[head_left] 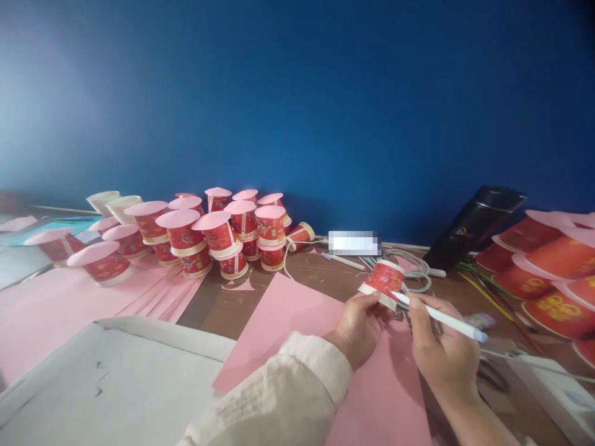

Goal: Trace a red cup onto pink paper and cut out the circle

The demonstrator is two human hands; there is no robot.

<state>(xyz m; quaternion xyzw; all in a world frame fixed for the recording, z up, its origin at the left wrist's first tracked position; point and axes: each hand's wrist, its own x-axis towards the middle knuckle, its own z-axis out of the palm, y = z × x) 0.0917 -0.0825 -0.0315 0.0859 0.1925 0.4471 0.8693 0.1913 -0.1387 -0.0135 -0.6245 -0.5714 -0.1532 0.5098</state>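
- Head view, the grip: the left hand (357, 328) pinches a red cup (385, 277) near its lower edge, tilted, thumb on the near side; the right hand (444, 353) pinches a white pen (453, 322), its point at the cup's side. Whether tip and cup touch, I cannot tell.
- In the grip, by the look of it unfinished: no pink disc shows on the held cup.
- Left of the grip, apparently done: a crowd of capped cups (223, 234), upside down, pink discs on top, many stacked two high.
- Right of the grip, seemingly just as far along: another stacked group (542, 285), with pink discs on its upper cups.
- Beyond the grip and to its left, not capped as far as shows: a tipped cup (302, 235) on its side; farther left, two pale cups (123, 209).
- Directly under the grip: a pink sheet (295, 325), its visible edges straight, seemingly uncut.
- Left of that sheet: pink scraps (239, 285), which suggest cutting already done, and more pink paper (60, 310), apparently stock left over.
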